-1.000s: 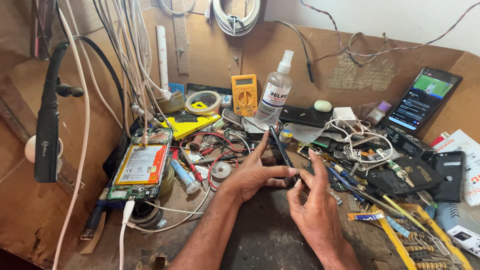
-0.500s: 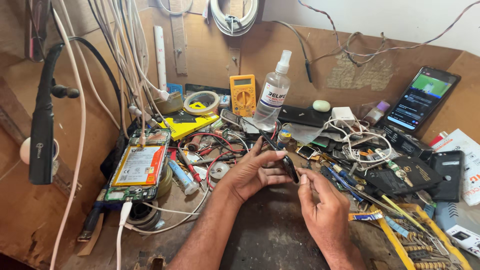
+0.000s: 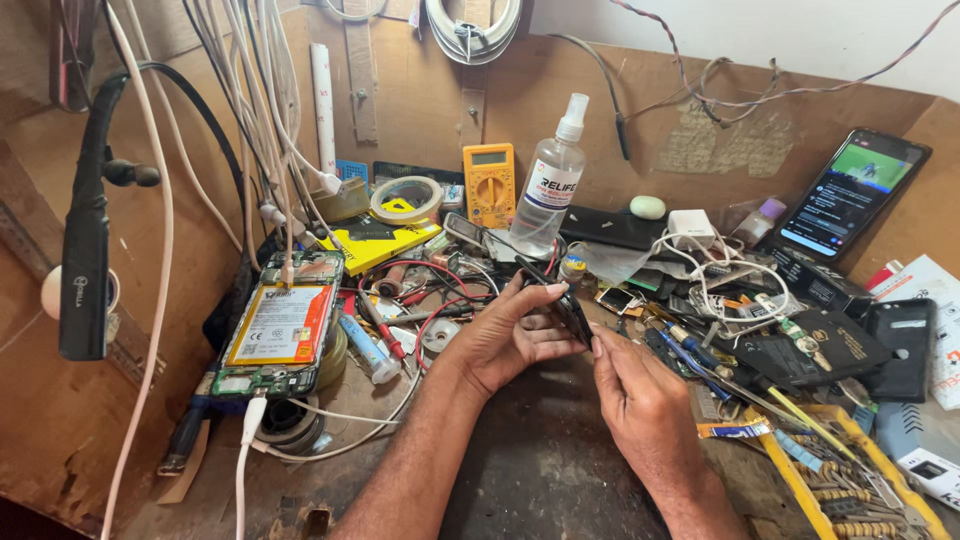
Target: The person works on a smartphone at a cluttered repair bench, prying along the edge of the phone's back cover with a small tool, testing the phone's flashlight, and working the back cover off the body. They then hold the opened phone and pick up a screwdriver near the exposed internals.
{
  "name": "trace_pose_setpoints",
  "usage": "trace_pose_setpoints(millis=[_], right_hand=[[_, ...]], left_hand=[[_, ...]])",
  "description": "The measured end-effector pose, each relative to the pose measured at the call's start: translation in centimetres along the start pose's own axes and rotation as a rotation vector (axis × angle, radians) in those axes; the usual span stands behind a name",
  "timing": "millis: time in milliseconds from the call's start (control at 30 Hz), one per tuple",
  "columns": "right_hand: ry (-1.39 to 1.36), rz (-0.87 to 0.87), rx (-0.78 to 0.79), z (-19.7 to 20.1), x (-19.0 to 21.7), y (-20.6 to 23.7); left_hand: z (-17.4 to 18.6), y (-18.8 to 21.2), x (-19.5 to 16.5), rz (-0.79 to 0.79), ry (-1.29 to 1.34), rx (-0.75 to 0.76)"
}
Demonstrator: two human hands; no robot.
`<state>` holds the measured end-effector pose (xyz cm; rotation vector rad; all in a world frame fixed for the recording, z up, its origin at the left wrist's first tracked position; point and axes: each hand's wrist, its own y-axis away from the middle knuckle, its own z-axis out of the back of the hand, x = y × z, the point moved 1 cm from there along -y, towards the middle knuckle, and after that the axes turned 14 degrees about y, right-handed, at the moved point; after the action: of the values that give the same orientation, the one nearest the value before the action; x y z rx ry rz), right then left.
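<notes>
- Both bare forearms come up from the near edge of the cluttered brown workbench (image 3: 520,480) and meet over its middle, wrists bent slightly inward.
- The left hand (image 3: 505,335) is curled around a thin, dark, flat phone-like device (image 3: 560,300), thumb laid along its upper edge and fingers wrapped underneath; the grip is narrow and closed on the device.
- The device is tilted on edge, held above the bare dark patch at the middle of the bench, just in front of the tangle of red wires.
- The right hand (image 3: 640,400) is half closed, its fingertips pressed against the lower right end of the device; whether it pinches a small tool there cannot be told.
- Behind the hands stands a clear plastic spray bottle with a white nozzle (image 3: 548,190), with a yellow multimeter (image 3: 489,183) just to its left near the back wall.
- Toward the left edge lies an opened smartphone with its yellow-labelled battery exposed (image 3: 280,325), a white cable plugged into its near end.
- At the back right corner a lit smartphone (image 3: 850,195) leans against the wall.
- A black phone case with a gold emblem (image 3: 825,345) lies to the right of the hands.
</notes>
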<state>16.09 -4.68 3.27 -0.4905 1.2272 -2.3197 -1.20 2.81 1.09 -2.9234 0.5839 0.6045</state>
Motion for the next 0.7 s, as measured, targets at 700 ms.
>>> trace_pose_setpoints(millis=[700], right_hand=[[0.144,0.168,0.039,-0.7,-1.3,-0.5]], left_hand=[[-0.6,0.1,-0.1,0.010,-0.071,0.009]])
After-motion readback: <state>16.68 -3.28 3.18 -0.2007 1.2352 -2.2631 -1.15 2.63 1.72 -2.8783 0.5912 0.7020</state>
